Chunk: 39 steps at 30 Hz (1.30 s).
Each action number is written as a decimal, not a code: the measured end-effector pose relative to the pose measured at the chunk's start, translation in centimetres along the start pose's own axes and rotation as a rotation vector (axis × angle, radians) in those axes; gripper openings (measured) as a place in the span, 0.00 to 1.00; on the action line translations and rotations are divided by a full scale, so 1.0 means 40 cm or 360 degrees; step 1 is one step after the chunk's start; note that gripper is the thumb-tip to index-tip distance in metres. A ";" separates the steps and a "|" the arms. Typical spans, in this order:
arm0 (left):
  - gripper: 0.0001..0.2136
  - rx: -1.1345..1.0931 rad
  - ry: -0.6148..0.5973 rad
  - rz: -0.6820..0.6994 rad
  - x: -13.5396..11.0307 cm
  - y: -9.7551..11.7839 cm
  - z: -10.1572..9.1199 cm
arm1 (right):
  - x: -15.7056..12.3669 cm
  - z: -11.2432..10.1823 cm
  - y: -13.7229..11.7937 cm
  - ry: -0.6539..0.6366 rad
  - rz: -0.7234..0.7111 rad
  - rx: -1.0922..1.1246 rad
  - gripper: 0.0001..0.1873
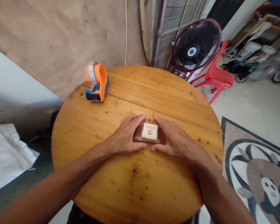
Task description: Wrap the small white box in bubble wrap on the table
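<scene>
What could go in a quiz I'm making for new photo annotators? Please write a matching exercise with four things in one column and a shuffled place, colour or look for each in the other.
Things:
1. Tape dispenser
2. Wrapped block
3. Fan
4. Chair

Descriptions:
A. Bright red, beyond the table's far right edge
B. Orange and blue, on the table's far left part
C. Dark round grille with a pale hub
D. Between the left hand and right hand

Right pairs: 1-B, 2-D, 3-C, 4-A.
</scene>
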<state>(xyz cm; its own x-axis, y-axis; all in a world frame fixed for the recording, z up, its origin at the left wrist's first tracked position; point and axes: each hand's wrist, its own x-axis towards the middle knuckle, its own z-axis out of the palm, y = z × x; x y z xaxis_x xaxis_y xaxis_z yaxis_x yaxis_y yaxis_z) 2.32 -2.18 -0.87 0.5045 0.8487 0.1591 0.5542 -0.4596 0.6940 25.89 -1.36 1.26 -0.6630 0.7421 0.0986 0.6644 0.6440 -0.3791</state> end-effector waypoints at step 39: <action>0.13 0.0086 -0.0019 0.0192 0.011 -0.031 -0.017 | 0.047 -0.019 -0.015 -0.0156 0.0156 0.0105 0.09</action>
<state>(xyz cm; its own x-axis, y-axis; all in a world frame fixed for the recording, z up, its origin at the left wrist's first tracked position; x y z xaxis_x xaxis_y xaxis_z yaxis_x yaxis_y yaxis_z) 1.42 -1.08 -1.18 0.5773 0.7834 0.2303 0.5237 -0.5716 0.6317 24.51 -0.22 2.37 -0.6286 0.7771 -0.0310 0.7058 0.5533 -0.4425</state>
